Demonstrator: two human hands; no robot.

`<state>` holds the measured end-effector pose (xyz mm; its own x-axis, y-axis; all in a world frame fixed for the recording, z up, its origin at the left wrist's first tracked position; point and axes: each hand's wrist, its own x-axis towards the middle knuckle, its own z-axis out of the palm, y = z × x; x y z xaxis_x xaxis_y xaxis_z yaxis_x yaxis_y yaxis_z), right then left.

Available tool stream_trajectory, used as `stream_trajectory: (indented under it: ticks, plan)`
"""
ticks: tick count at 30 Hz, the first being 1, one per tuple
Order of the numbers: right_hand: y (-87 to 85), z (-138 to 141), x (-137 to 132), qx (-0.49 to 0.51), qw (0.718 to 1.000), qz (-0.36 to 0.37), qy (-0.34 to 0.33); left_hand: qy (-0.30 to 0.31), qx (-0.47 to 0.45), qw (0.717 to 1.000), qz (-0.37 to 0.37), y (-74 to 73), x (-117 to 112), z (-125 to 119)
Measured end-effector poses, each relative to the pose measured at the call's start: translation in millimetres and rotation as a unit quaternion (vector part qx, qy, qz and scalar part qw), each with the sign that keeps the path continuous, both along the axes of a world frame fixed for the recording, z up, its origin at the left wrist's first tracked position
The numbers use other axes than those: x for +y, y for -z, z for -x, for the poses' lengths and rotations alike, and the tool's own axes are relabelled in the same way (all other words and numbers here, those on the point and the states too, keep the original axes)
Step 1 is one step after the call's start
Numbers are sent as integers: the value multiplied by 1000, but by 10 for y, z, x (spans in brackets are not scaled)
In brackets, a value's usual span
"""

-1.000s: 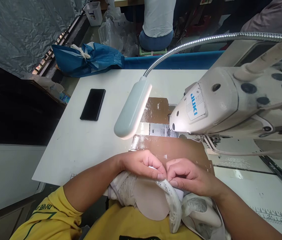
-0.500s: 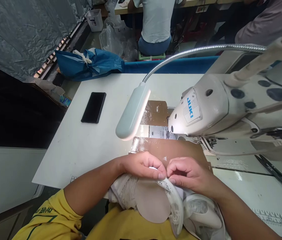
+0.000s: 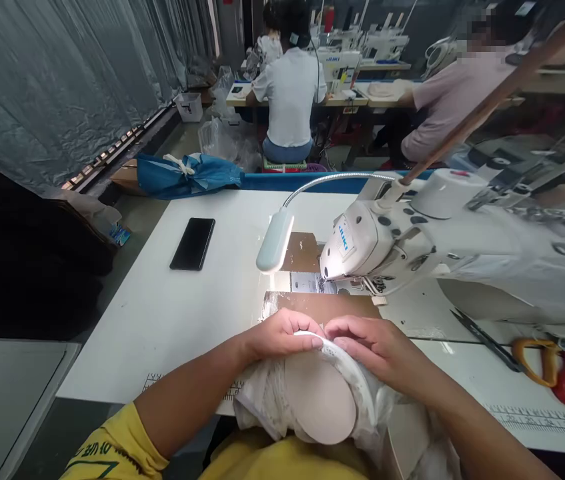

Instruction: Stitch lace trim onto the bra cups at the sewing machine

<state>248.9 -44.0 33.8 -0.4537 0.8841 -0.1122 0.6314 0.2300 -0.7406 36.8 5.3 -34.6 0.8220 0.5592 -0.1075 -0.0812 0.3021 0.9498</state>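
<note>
A white lace garment with a beige padded cup [image 3: 319,397] lies bunched at the near table edge, over my lap. My left hand [image 3: 282,333] is closed, pinching the lace edge at the top of the cup. My right hand [image 3: 369,340] meets it from the right, fingers curled and pinching the same lace strip. Both hands sit just in front of the brown cardboard sheet [image 3: 322,305] under the white sewing machine [image 3: 412,233]. The machine's needle area is beyond my fingers.
A gooseneck lamp [image 3: 275,240] shines over the needle plate. A black phone [image 3: 193,243] lies on the white table [image 3: 172,313] at left. Scissors with orange and red handles [image 3: 552,360] lie at right. Other people sit at machines behind; a blue bag [image 3: 187,175] lies on the floor.
The view has tilted up, showing more of the room, and the scissors came into view. My hands stay pinched together on the lace edge, slightly farther onto the table.
</note>
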Motion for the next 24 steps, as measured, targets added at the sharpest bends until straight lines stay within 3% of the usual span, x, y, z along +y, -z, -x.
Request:
stream_trajectory:
  ticks: [3, 6, 10, 13, 17, 20, 24]
  plan:
    - [-53, -67, -222, -76, 990, -88, 73, -85, 0, 996, -12, -11, -11, -34]
    - [81, -115, -456, -156, 962, -197, 110, -157, 7, 988, 12, -7, -5, -60]
    - [420, -196, -541, -276, 892, -328, 146, -162, 25, 986, 25, 21, -11, -84]
    - [505, -245, -481, -331, 860, -365, 132, -151, 22, 988, -15, 29, -28, -95]
    - [292, -145, -452, -293, 875, -379, 74, -165, 33, 983, -68, 23, -44, -106]
    - [142, 58, -428, -218, 875, -423, 91, -164, 37, 982, -81, 21, -48, -113]
    - [215, 313, -239, -184, 871, -448, 80, -152, 33, 984, -91, 7, -47, -102]
